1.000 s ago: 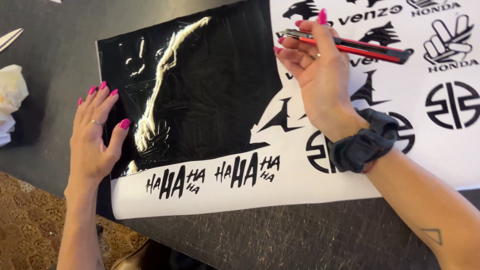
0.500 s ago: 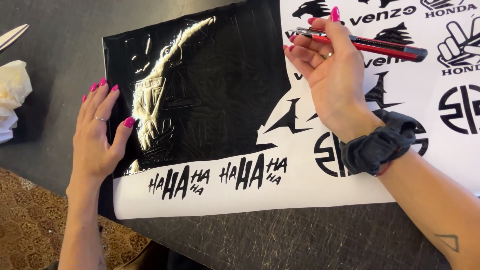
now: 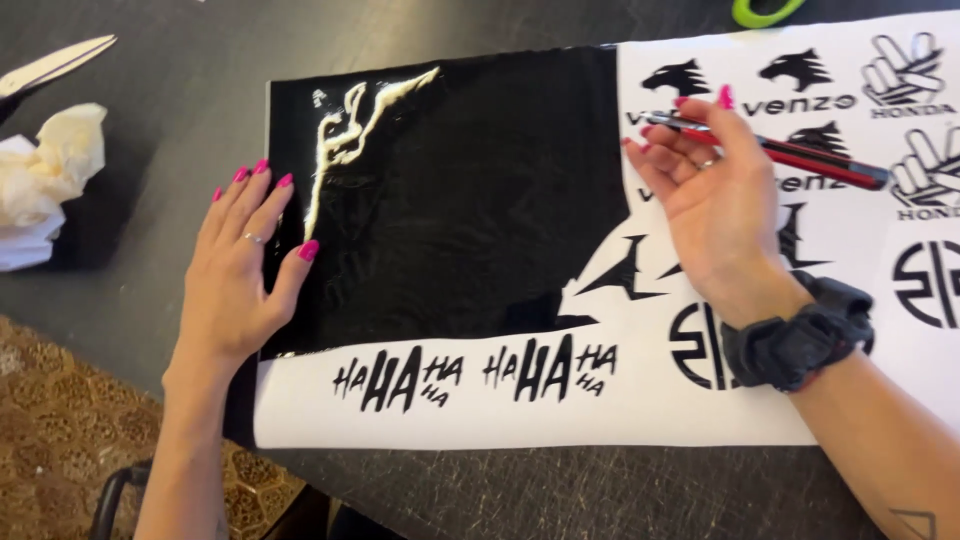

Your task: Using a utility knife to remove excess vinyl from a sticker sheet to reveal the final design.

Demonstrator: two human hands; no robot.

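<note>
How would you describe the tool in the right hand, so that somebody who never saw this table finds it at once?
Start at the large white sticker sheet with black decals lying on the dark table. Above its upper right part, the right hand holds a slim utility knife between the fingers. It is the only red and black thing there, a long thin bar among flat printed shapes.

The sheet [image 3: 560,405] lies flat on the bench [image 3: 200,60], white backing with black decal shapes and a large glossy black patch across its left half. The knife [image 3: 810,160], slim, red and black, lies nearly level above the sheet's upper right part, pinched between fingers.
</note>
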